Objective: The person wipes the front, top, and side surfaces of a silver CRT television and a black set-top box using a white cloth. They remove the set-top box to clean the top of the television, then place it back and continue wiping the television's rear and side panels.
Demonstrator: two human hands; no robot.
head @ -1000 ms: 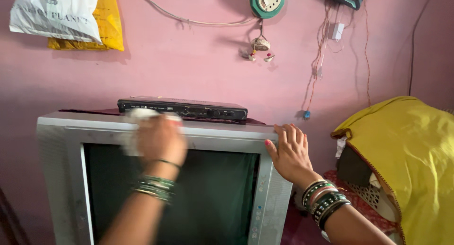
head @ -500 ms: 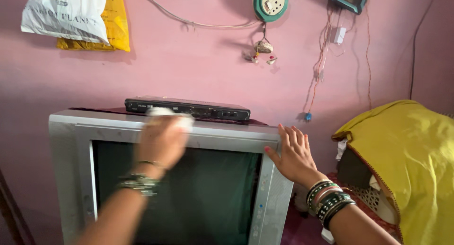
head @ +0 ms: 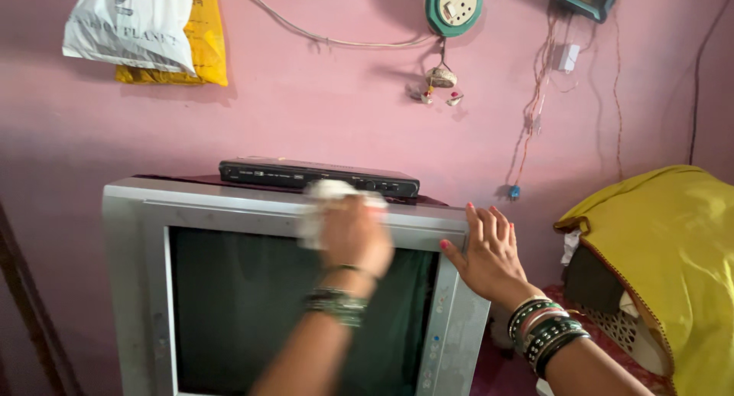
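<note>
A silver box television (head: 138, 212) with a dark screen fills the lower middle of the head view. My left hand (head: 353, 234), blurred by motion, is shut on a white cloth (head: 325, 197) and presses it against the top front frame of the set. My right hand (head: 489, 254) lies flat with fingers spread on the television's upper right corner. Both wrists wear several bangles.
A black player box (head: 317, 174) lies on top of the television. A pink wall behind carries a white bag (head: 130, 21), a yellow bag, a round green socket plate (head: 454, 4) and dangling wires. A yellow cloth (head: 665, 243) covers something at the right.
My left hand has carried the white cloth rightward along the television's top frame, from the left part to right of the middle. My right hand stays on the corner.
</note>
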